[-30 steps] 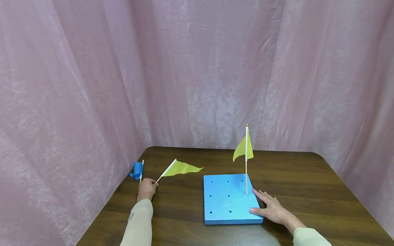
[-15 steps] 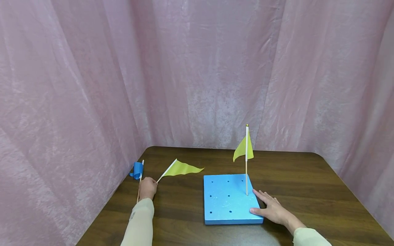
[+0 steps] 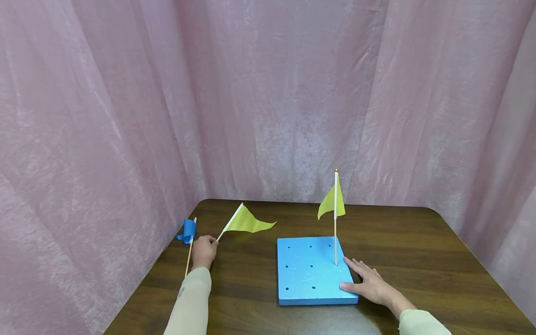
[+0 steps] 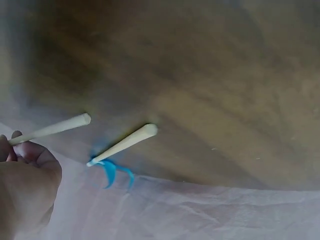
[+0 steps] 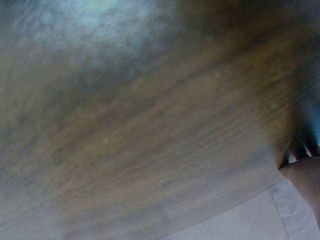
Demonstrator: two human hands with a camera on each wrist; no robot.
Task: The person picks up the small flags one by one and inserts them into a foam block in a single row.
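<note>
Held flag, yellow, 1: is tilting left of the board; the left hand is clamping its bare stick in the fingers, seemingly keeping the cloth free.
Standing flag, yellow, 1: is rising upright from the board, presumably socketed.
Right hand: is touching the board's right edge, fingers apart, likely steadying it.
Blue flag, 1: is lying curled on the tabletop.

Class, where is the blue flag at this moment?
In the head view, the blue flag is near the left edge of the brown table, just left of the left hand.
</note>
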